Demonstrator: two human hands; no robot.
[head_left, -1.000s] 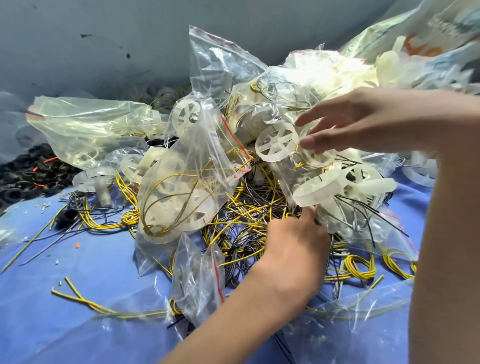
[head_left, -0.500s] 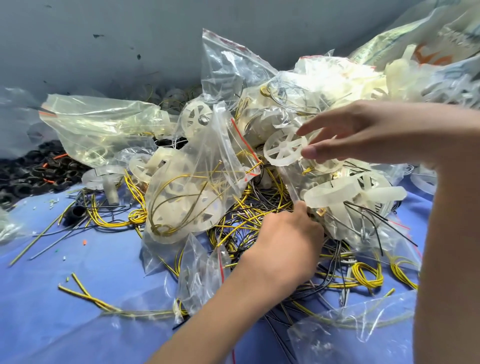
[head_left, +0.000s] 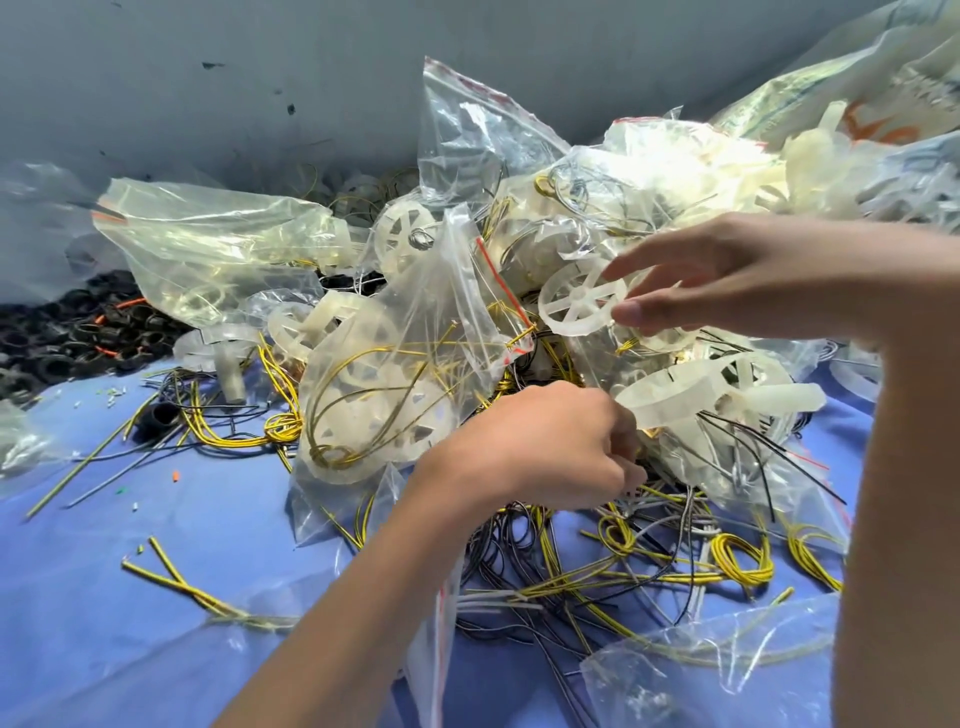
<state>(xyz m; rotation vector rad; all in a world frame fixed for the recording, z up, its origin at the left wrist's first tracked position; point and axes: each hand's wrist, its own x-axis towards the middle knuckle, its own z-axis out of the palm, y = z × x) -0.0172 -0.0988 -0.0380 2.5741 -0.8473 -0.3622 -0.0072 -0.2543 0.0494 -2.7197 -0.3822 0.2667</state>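
A heap of clear zip bags (head_left: 415, 332) holding white plastic spoked wheels and yellow wire lies on a blue cloth (head_left: 130, 597). My right hand (head_left: 727, 280) reaches in from the right and pinches the rim of one white spoked wheel (head_left: 571, 301) between thumb and fingers. My left hand (head_left: 545, 447) comes up from below with curled fingers at the lower-left edge of a clear bag of wheels and black wires (head_left: 727, 441), gripping it. Its fingertips are partly hidden.
Loose yellow and black wires (head_left: 649, 561) tangle on the cloth under the heap. Black rubber rings (head_left: 62, 338) are piled at the far left. A grey wall (head_left: 260, 78) stands behind. More bags of white parts (head_left: 857, 156) fill the back right corner.
My left hand has pushed a little further up into the heap, under the bag of wheels. My right hand has kept its pinch on the spoked wheel.
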